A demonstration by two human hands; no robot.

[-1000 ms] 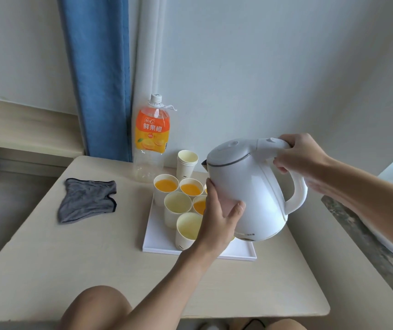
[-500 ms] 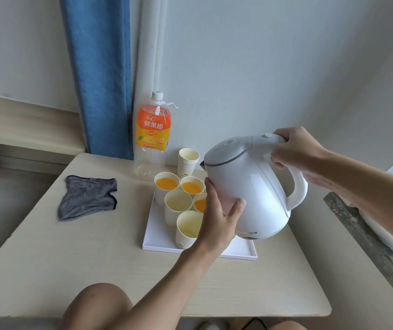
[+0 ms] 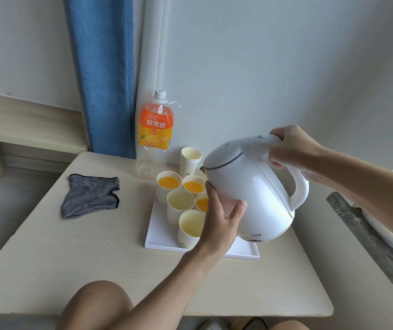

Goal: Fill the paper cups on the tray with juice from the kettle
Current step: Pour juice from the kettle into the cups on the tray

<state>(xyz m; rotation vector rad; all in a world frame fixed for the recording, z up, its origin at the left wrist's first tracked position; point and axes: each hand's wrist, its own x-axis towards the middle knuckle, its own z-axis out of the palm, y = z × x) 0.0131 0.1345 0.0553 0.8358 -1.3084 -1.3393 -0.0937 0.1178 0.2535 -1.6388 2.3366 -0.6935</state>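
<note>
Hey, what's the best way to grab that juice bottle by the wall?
The juice bottle stands upright: probably wrap a hand round its labelled middle from the front left, since the spare cup stack and kettle crowd its right.

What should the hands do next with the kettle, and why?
Probably swing the kettle so its spout is over the middle cup, then tip gently. That cup and the nearest cup on the tray look empty, while three other cups hold orange juice. The right hand grips the kettle; the left hand steadies its side.
</note>
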